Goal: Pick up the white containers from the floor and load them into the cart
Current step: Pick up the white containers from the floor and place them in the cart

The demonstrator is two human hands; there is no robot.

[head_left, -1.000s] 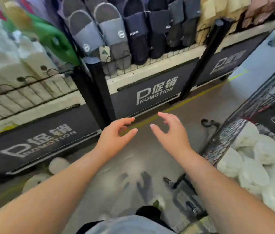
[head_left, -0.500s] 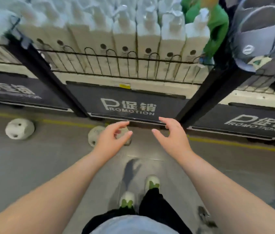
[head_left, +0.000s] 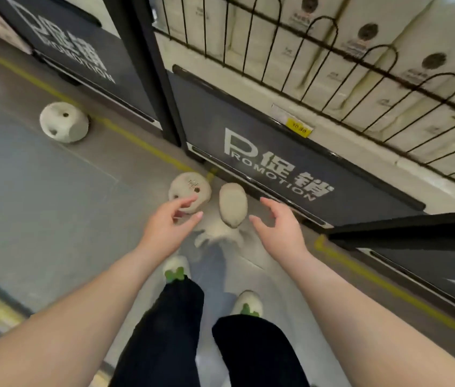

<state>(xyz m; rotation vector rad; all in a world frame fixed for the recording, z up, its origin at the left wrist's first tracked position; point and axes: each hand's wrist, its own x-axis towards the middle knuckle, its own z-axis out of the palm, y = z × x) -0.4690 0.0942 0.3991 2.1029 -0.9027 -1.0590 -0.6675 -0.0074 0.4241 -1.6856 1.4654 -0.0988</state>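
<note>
Left hand [head_left: 168,229]: grip released, fingers spread and slightly curled, empty. Fingertips overlap the near edge of the first white container [head_left: 189,192] in the view; whether they touch it cannot be told.

Right hand [head_left: 281,229]: grip released, palm turned inward, fingers loosely curved, empty. It hovers just to the right of the second white container [head_left: 232,204], apart from it.

First white container: rounded, pale, with small dark holes and a faint printed mark on top. Lies on the floor [head_left: 39,205].

Second white container: oval in outline, plain surface (seen edge-on or on its side; cannot tell which). Lies on the floor just beside the first, a narrow gap between them, near the foot of the display stand.

Third white container [head_left: 64,126]: rounded, two dark holes visible. Lies on the floor well apart to the left, beside the yellow floor line [head_left: 142,142].

Display stand panel [head_left: 276,169]: dark, lettered "PROMOTION" with two characters, yellow price tag [head_left: 299,129] on the ledge above.

Wire fence [head_left: 332,74]: black arched loops along the shelf edge, rows of pale cartons [head_left: 318,51] behind.

Shoes [head_left: 176,268]: white with green trim, below dark trousers [head_left: 170,331], standing just short of the two containers.
</note>
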